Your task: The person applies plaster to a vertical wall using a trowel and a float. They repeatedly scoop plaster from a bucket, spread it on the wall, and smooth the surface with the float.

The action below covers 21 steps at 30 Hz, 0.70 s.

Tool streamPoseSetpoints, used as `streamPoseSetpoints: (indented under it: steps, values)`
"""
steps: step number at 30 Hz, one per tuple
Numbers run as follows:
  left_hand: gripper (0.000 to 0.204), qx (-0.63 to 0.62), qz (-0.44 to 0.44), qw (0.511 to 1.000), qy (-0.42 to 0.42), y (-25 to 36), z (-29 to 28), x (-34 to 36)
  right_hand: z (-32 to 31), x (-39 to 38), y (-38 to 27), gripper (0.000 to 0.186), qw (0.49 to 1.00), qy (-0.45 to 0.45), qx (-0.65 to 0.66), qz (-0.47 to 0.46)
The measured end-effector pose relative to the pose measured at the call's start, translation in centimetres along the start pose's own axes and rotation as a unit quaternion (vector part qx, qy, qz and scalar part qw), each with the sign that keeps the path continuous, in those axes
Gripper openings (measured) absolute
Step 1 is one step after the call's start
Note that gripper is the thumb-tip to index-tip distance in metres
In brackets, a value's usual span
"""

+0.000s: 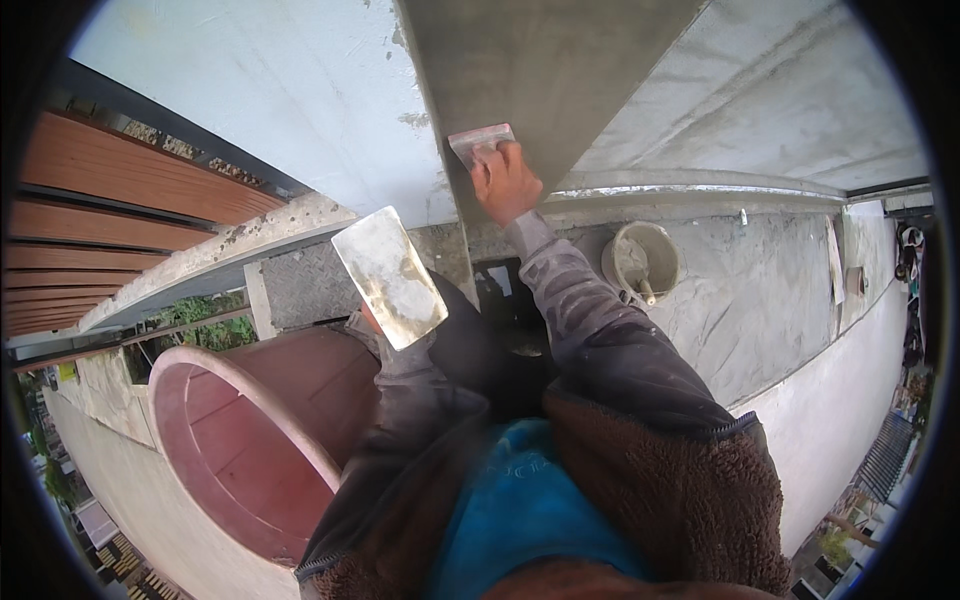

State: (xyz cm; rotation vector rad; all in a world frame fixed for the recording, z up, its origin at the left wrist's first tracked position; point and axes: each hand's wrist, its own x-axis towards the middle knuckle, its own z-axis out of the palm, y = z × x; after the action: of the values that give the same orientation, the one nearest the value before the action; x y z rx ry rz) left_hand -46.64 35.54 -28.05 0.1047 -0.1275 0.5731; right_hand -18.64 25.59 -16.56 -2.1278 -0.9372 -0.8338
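Observation:
My right hand is closed round a small plastering float, pale with a pinkish edge. The float lies against the damp dark grey plaster of a column face, close to its left edge. Lower and to the left, my left hand is mostly hidden beneath a rectangular mortar board. The board is tilted, and whitish and yellowish smears cover its top. Only a bit of my fingers shows at its left edge, holding it from below.
A round bucket with grey mix and a handle in it stands right of my right forearm. A big pink tub lies on its side at left, near a grey block. Brown slats run along the far left.

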Motion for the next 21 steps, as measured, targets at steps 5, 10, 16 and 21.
streamPoseSetpoints:
  steps: [5, 10, 16, 21]
  values:
    - [0.06, -0.07, 0.008, 0.996, 0.055, -2.3, 1.8, -0.7, -5.2, 7.4, 0.5, 0.031, 0.937, 0.283, 0.131, 0.155]
    - [0.06, -0.069, -0.101, 0.991, 0.055, -1.2, -5.1, -1.4, -3.5, 8.3, -3.2, 0.037, 0.976, 0.207, 0.061, -0.034]
    - [0.061, -0.119, -0.19, 0.974, 0.009, -0.4, -5.0, -1.3, -8.6, 14.7, -0.2, 0.037, 0.897, 0.352, 0.254, 0.081]
    - [0.062, -0.073, -0.222, 0.972, 0.006, 0.4, -6.5, -0.4, -5.0, 10.5, -2.7, 0.038, 0.966, 0.242, 0.056, -0.077]
